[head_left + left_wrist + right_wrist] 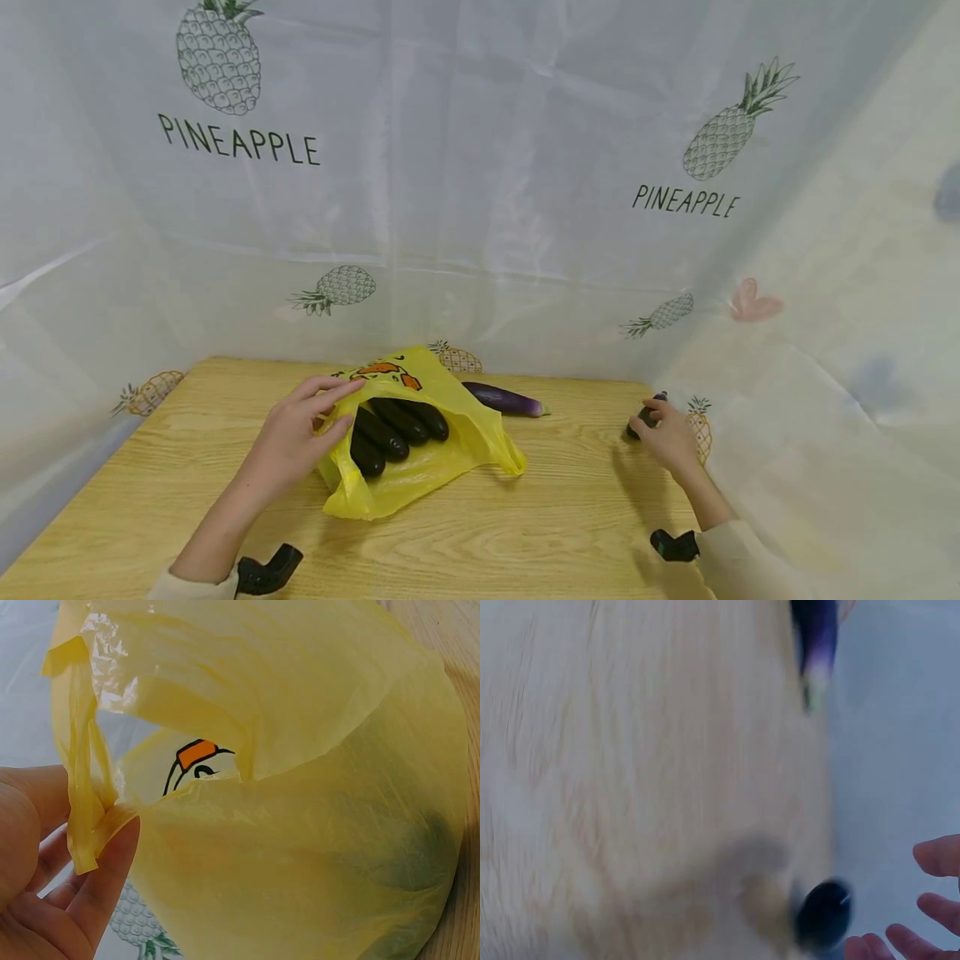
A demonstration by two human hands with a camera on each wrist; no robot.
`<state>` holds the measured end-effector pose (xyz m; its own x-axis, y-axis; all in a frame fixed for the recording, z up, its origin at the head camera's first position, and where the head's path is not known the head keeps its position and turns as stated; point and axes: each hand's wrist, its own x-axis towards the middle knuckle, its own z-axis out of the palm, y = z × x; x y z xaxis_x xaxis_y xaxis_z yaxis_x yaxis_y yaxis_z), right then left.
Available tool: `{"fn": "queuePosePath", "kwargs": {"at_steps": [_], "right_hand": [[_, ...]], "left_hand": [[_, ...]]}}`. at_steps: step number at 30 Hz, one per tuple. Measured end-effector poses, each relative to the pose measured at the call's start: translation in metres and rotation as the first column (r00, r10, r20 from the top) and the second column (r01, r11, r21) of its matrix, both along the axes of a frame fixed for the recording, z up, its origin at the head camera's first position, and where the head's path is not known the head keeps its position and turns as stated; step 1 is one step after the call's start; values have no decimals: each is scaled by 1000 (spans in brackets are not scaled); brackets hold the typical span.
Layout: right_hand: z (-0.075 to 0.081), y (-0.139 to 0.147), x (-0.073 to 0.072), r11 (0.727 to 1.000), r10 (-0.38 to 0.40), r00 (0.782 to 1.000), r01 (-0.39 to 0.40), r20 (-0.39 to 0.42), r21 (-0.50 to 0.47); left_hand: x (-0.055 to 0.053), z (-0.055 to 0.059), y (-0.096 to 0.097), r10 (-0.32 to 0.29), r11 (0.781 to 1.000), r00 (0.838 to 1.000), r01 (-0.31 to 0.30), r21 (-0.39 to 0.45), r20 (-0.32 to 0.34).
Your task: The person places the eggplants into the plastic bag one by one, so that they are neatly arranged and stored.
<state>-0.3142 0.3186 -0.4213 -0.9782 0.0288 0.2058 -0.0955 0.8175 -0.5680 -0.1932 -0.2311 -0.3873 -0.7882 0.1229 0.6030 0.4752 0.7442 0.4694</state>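
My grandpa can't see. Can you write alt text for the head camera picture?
A person's left hand holds an open yellow bag of dark eggplants on a wooden table. Their right hand is at another eggplant; a purple eggplant lies partly behind the bag.

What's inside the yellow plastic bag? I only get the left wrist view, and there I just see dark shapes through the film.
Observer: The head view shows at least four glossy black elongated eggplants lying side by side in the yellow plastic bag.
Operator: Is any eggplant lying outside it?
Observer: Yes, a long purple eggplant with a pale stem end lies on the light wood table, its other end hidden behind the bag.
Operator: And where's the right hand?
Observer: The right hand is at a dark, shiny, round-ended eggplant near the table's right edge; I can't tell whether it grips it.
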Motion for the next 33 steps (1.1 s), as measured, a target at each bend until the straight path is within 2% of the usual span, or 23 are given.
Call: {"fn": "queuePosePath", "kwargs": {"at_steps": [9, 15, 21, 25, 28, 33], "right_hand": [[-25, 25, -24, 993, -102, 983, 109, 150, -42], [-34, 28, -37, 982, -165, 970, 178, 180, -57], [-37, 29, -43, 969, -206, 951, 231, 231, -88], [-38, 31, -46, 970, -174, 948, 212, 268, -118], [-37, 32, -46, 975, -123, 950, 169, 285, -144], [-33, 30, -43, 980, -62, 956, 113, 287, -165]], "left_hand": [[0, -2, 0, -2, 1000, 1000, 2, 6, 6], [0, -2, 0, -2, 1000, 1000, 2, 6, 1], [-1, -2, 1, -5, 1000, 1000, 5, 8, 1], [-1, -3, 1, -4, 1000, 1000, 4, 13, 8], [-1, -2, 1, -9, 1000, 1000, 8, 17, 17], [-1, -1, 0, -10, 1000, 1000, 9, 25, 27]]}}
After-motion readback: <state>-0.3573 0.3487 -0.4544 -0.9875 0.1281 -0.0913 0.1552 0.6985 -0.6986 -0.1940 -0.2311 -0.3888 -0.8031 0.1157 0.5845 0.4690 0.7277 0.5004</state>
